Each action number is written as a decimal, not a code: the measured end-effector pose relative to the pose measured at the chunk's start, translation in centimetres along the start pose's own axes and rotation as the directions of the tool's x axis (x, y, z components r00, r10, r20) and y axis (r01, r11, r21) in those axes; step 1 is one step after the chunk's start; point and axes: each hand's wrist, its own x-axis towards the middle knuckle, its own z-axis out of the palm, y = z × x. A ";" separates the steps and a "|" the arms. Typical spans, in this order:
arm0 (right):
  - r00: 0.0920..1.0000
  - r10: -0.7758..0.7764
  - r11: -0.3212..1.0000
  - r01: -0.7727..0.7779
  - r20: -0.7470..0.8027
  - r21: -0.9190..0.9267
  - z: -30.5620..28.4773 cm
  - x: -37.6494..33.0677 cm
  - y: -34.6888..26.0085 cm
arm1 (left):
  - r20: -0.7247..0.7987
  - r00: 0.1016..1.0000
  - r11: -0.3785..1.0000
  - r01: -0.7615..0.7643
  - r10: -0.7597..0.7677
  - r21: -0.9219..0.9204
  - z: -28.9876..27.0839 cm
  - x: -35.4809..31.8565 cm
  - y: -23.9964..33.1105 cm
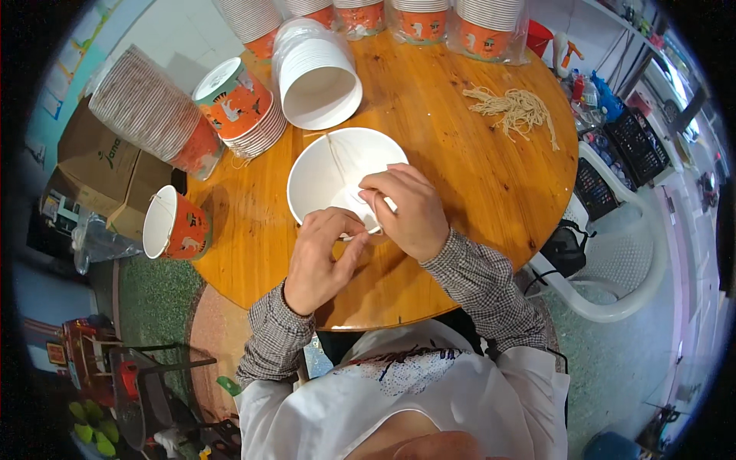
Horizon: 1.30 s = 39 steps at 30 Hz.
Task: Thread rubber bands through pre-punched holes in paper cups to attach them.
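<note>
paper bowl (337,172): round, white, smooth, mouth up | left hand (322,257) and right hand (406,211): together, pinching its near rim | table (475,161): round, glossy wood

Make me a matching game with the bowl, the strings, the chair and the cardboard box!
Things:
1. white paper bowl
2. bundle of strings
3. white plastic chair
4. cardboard box

Places:
A. on the floor, left of the table
B. lying loose on the table's far right part
C. under both hands at the near edge
D. standing right of the table

Pairs: 1-C, 2-B, 3-D, 4-A
</note>
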 end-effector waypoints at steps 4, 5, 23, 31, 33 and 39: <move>0.999 0.044 0.992 -0.045 0.010 0.121 -0.1 -0.4 0.1 | -0.014 0.999 0.984 0.045 -0.048 -0.173 -0.3 0.4 -0.9; 0.999 0.037 0.992 -0.039 0.018 0.122 -0.4 -0.5 -0.2 | -0.048 0.995 0.960 0.069 -0.085 -0.271 -0.3 0.5 -1.1; 0.990 0.100 0.977 -0.118 0.103 0.179 -0.2 0.4 -2.0 | -0.208 0.975 0.994 0.059 -0.077 -0.093 0.0 -0.4 -1.9; 0.932 0.227 0.907 -0.307 0.282 0.287 -2.5 0.7 -1.9 | -0.132 0.977 0.969 0.138 -0.167 -0.206 -0.2 0.0 -2.2; 0.934 0.191 0.902 -0.288 0.302 0.322 -3.7 0.4 -1.0 | -0.134 0.969 0.953 0.170 -0.208 -0.249 -0.4 0.2 -2.2; 0.966 -0.022 0.993 -0.010 0.258 0.121 -4.9 1.2 -3.1 | -0.071 0.973 0.952 0.198 -0.220 -0.235 -0.4 0.7 -2.2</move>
